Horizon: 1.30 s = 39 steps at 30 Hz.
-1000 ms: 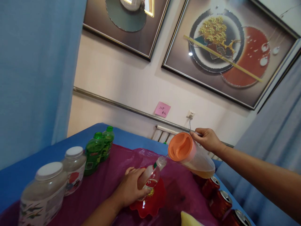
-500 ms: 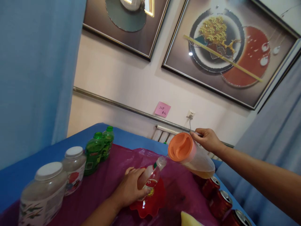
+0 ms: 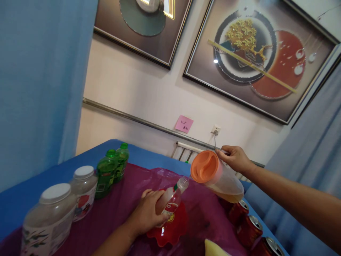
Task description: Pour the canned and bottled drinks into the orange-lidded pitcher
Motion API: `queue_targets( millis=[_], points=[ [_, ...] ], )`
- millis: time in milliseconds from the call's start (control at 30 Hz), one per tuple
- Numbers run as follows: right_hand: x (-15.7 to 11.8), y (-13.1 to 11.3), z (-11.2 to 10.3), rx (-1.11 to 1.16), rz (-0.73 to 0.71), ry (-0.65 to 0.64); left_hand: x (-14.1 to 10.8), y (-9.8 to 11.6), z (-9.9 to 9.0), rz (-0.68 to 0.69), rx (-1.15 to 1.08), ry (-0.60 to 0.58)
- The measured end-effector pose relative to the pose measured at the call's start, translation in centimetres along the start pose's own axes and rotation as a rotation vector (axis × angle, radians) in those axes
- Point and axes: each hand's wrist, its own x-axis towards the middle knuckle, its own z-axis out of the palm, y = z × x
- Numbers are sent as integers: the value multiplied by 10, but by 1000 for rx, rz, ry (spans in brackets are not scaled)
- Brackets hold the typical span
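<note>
My left hand (image 3: pixel 150 211) is wrapped round a clear plastic bottle (image 3: pixel 170 205) with a red label, uncapped and leaning to the right. Beneath the bottle lies a red plate with a wavy rim (image 3: pixel 181 225). My right hand (image 3: pixel 236 159) grips the handle of a translucent pitcher (image 3: pixel 226 181) with an orange lid (image 3: pixel 204 166). The pitcher is tipped to the left, its lid side close to the bottle's mouth, and some yellowish liquid shows low in it. A thin stream seems to run between lid and bottle mouth, though it is hard to make out.
Two white-lidded jars (image 3: pixel 55 213) and green bottles (image 3: pixel 106 172) line the left side. Several red cans (image 3: pixel 250 231) stand along the right edge. Something pale yellow (image 3: pixel 214 248) lies at the front. A purple sheet (image 3: pixel 117 217) covers part of the blue table (image 3: pixel 103 149).
</note>
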Motion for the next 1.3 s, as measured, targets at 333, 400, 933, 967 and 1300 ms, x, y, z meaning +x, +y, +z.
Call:
queue_targets(
  millis=[333, 400, 933, 967, 1300],
  points=[
    [0, 2, 0, -5, -12, 9, -2, 0, 0, 8, -1, 6],
    [0, 1, 1, 1, -16, 10, -1, 1, 0, 4, -2, -2],
    [-1, -7, 0, 7, -24, 8, -2, 1, -1, 5, 5, 12],
    [-1, -7, 0, 4, -25, 7, -2, 1, -1, 2, 6, 11],
    [-1, -8, 1, 3, -15, -5, -2, 5, -2, -18, 3, -4]
  ],
)
